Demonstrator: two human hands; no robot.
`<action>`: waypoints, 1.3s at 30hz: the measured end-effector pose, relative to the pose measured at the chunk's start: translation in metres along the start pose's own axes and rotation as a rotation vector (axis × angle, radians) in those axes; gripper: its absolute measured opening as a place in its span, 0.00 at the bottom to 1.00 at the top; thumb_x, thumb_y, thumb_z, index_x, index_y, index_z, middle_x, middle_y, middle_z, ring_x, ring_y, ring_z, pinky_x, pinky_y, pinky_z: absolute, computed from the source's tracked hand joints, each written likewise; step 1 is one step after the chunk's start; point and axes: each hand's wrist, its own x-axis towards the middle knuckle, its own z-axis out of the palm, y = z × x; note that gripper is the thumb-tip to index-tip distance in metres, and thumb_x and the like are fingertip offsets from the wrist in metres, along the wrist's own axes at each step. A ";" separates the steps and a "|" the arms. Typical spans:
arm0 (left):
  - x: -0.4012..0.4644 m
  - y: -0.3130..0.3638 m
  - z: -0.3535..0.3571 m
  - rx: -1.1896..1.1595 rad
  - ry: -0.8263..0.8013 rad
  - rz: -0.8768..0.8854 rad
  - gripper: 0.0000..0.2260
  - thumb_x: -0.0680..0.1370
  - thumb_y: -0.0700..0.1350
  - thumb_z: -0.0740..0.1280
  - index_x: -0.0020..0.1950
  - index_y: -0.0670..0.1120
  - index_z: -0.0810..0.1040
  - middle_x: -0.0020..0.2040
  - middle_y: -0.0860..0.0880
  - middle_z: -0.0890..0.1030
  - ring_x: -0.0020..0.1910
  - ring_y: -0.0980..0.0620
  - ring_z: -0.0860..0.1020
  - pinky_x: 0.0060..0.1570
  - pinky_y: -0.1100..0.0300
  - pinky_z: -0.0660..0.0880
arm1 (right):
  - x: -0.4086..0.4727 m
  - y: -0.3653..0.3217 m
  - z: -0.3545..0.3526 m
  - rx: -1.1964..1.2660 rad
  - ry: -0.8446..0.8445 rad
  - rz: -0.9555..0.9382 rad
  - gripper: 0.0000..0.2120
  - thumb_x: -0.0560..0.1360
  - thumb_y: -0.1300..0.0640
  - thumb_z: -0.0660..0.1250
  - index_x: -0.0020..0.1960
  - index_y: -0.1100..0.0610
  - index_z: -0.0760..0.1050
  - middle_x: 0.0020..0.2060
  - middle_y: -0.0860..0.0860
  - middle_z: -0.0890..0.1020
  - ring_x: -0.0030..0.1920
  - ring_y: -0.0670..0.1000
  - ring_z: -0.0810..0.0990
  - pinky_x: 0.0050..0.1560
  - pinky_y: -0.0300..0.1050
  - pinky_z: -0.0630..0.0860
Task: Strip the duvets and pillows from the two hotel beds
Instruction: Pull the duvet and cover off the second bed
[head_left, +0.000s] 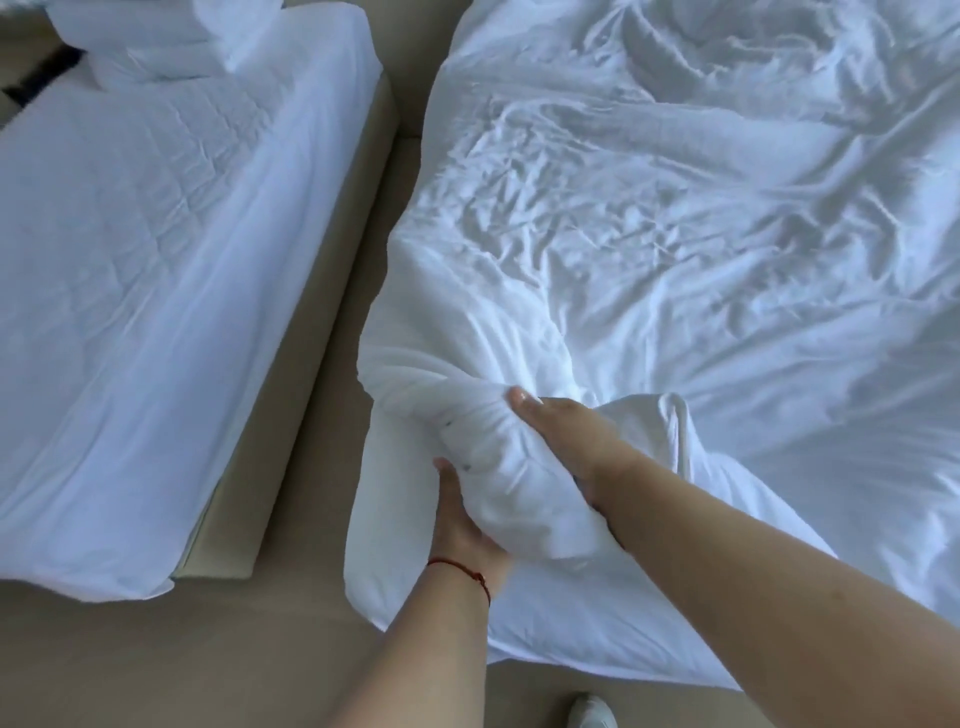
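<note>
Lying at the far left, a bed (156, 270) under a flat white sheet carried stacked pillows (156, 47) at its head. Across the beige floor (311, 405), the left hand (470, 525), a red string (462, 571) at its wrist, clutched the bunched duvet (675, 234) corner from below. The right hand (566, 431) gripped that bunch from above; the duvet spread rumpled rightward.

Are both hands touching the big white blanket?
Touching. The head view shows the left hand and right hand gripping a bunched corner of the duvet between them.
</note>
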 end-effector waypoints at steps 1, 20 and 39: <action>-0.007 0.003 0.005 -0.021 -0.022 0.022 0.35 0.76 0.69 0.54 0.73 0.45 0.66 0.68 0.45 0.72 0.71 0.43 0.69 0.59 0.49 0.69 | -0.004 0.003 0.005 0.074 -0.016 0.047 0.21 0.77 0.40 0.62 0.52 0.57 0.82 0.43 0.53 0.85 0.43 0.50 0.85 0.49 0.43 0.80; -0.177 0.002 -0.135 0.504 0.476 1.232 0.16 0.73 0.41 0.73 0.59 0.54 0.78 0.53 0.66 0.76 0.53 0.72 0.72 0.51 0.83 0.63 | -0.137 -0.002 0.070 -1.189 0.392 -0.312 0.26 0.78 0.36 0.48 0.41 0.54 0.73 0.35 0.47 0.77 0.40 0.52 0.75 0.38 0.45 0.68; -0.117 -0.050 -0.208 0.890 0.274 0.522 0.24 0.79 0.54 0.62 0.74 0.48 0.64 0.70 0.47 0.70 0.67 0.45 0.71 0.64 0.52 0.70 | -0.134 0.084 0.009 -1.355 0.420 -0.048 0.24 0.78 0.34 0.47 0.51 0.48 0.74 0.49 0.50 0.81 0.53 0.54 0.78 0.50 0.47 0.70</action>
